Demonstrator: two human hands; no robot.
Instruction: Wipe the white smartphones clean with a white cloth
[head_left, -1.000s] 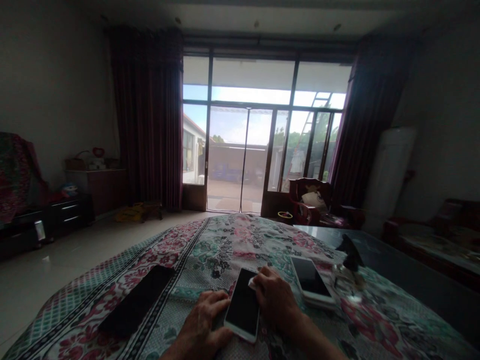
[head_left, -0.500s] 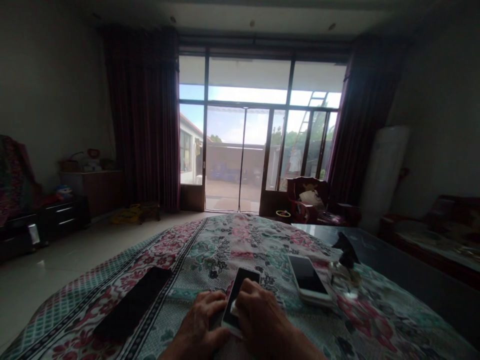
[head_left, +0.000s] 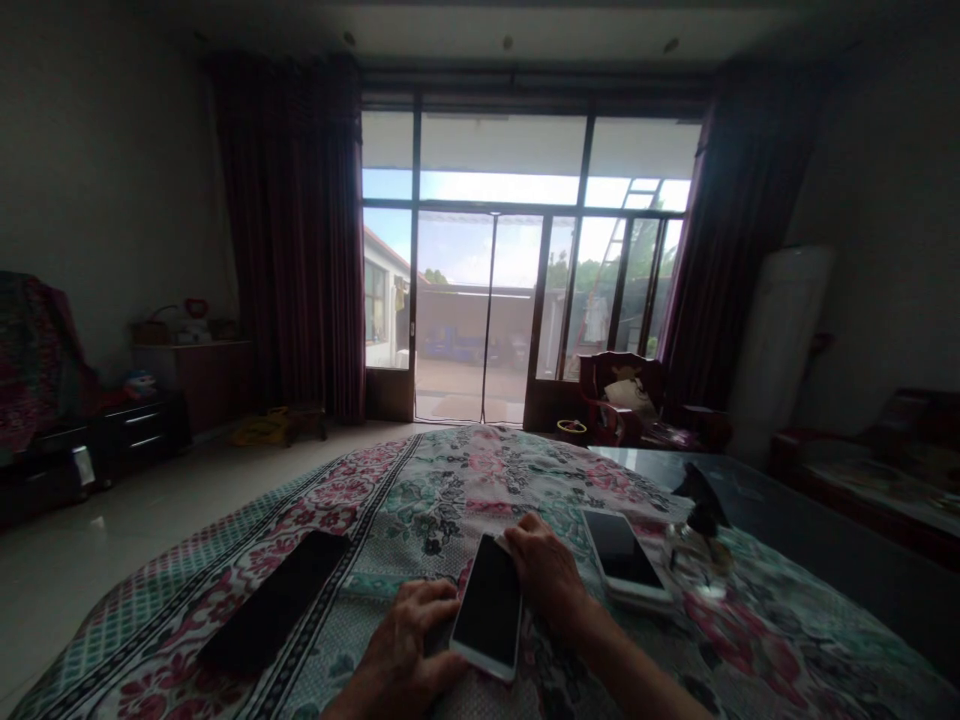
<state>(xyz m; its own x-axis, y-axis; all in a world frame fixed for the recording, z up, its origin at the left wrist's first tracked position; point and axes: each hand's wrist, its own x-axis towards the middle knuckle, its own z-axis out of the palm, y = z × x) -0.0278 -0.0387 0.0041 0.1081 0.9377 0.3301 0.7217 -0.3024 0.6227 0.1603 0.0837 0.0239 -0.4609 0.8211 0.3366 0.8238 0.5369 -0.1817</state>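
Note:
A white-framed smartphone (head_left: 489, 610) with a dark screen lies face up on the patterned cloth in front of me. My left hand (head_left: 412, 640) grips its left side, thumb at the lower left corner and fingers along the edge. At the phone's upper right edge is my right hand (head_left: 551, 570), its fingers closed over a small white wad, mostly hidden, which looks like tissue or cloth. To the right lies another white phone (head_left: 626, 555), which seems to rest on something pale. A long black phone-like slab (head_left: 274, 605) lies to the left.
Beyond the second phone stands a clear glass jar (head_left: 697, 560) with a black spray-type top (head_left: 705, 495). The floral cloth (head_left: 450, 480) covers the surface under my hands. A dark glossy tabletop (head_left: 772, 500) is at the right, and a wooden armchair (head_left: 622, 390) stands near the glass doors.
My right hand has moved from the middle of the phone's screen up and right to its top right edge, uncovering the screen. My left hand stays at the phone's left side.

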